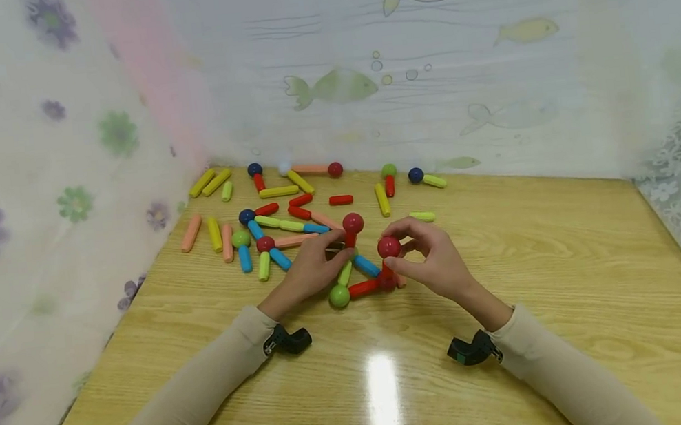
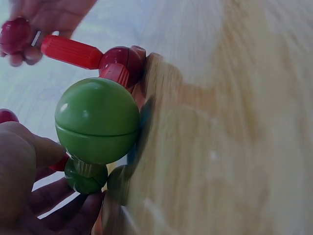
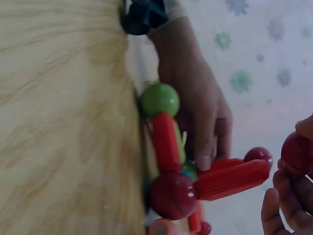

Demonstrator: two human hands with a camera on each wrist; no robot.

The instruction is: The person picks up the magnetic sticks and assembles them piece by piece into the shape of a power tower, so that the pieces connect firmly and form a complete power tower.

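Note:
My right hand (image 1: 436, 261) pinches a dark red ball (image 1: 389, 247) between thumb and fingers. Just below it, a red stick (image 3: 232, 181) stands up from a second red ball (image 3: 173, 196), its free end apart from the pinched ball. My left hand (image 1: 312, 267) holds the base of another upright red stick (image 1: 351, 240), which carries a red ball (image 1: 353, 223) on top. Its fingers surround a green ball (image 2: 85, 178) there. Flat on the table, a red stick (image 1: 365, 287), a lime stick (image 1: 344, 273) and a blue stick (image 1: 366, 265) form a triangle, with a green ball (image 1: 340, 297) at the front corner.
Behind my left hand lie joined sticks and balls, including a blue ball (image 1: 247, 217) and a red ball (image 1: 265, 244). Loose yellow sticks (image 1: 215, 234) and pink sticks (image 1: 191, 233) sit at the left. Several more pieces line the table's back edge, near a patterned curtain (image 1: 331, 123).

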